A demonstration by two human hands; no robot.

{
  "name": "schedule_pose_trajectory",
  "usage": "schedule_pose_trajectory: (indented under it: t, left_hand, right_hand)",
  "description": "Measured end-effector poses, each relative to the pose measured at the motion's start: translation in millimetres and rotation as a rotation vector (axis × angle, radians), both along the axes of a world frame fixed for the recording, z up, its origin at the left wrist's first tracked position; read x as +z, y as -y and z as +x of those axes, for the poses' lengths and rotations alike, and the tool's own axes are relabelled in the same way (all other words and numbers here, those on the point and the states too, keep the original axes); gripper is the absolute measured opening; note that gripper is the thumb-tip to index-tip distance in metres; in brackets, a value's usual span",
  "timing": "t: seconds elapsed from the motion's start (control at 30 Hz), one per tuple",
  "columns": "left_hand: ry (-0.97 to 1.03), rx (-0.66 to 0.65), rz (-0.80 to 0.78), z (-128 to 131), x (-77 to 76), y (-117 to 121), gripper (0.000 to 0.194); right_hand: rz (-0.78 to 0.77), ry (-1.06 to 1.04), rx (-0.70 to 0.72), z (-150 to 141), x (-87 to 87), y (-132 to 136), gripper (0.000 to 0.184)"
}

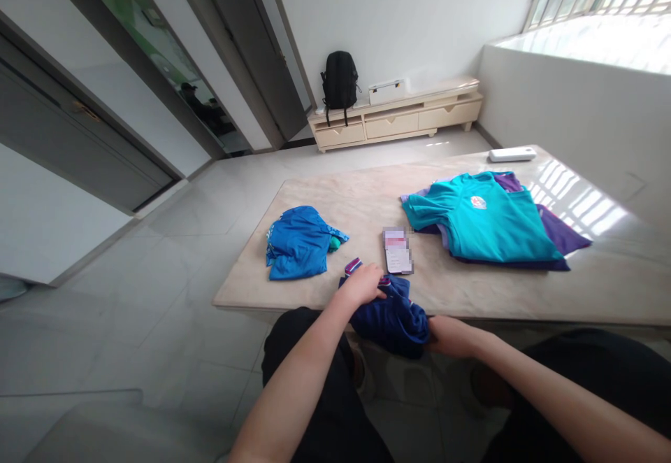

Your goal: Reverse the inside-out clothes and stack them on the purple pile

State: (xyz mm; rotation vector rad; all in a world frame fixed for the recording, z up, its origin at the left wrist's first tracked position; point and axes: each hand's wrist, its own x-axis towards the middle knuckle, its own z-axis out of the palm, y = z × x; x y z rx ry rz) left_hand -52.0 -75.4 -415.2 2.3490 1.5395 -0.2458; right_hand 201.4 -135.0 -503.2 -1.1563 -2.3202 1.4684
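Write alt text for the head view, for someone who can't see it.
A person's left hand and right hand touch a bunched navy garment at the near edge of a pale table. Beyond it lies a phone, with a blue garment to the left and a teal shirt atop other clothes to the right. A black backpack sits behind.

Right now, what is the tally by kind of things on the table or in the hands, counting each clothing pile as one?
Clothing piles: 2 (blue pile and teal-topped pile)
Bunched navy garment: 1
Phone: 1
White oblong item: 1
Total: 5
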Motion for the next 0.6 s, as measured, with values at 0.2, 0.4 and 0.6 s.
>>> schedule_pose_trajectory:
  t: [0.2,0.4,0.6]
  left_hand:
    - [0.005,-0.015,-0.012,2,1.0,-2,0.034]
    - [0.022,-0.004,0.001,2,1.0,1,0.035]
    - [0.016,0.005,-0.009,3,3.1,3,0.034]
  right_hand:
    - [0.044,0.034,0.050,-2,4.8,0,0.008]
    - [0.098,0.018,0.075,-7,20.9,0,0.010]
    - [0.131,-0.072,0.010,-12,46.6,-13,0.025]
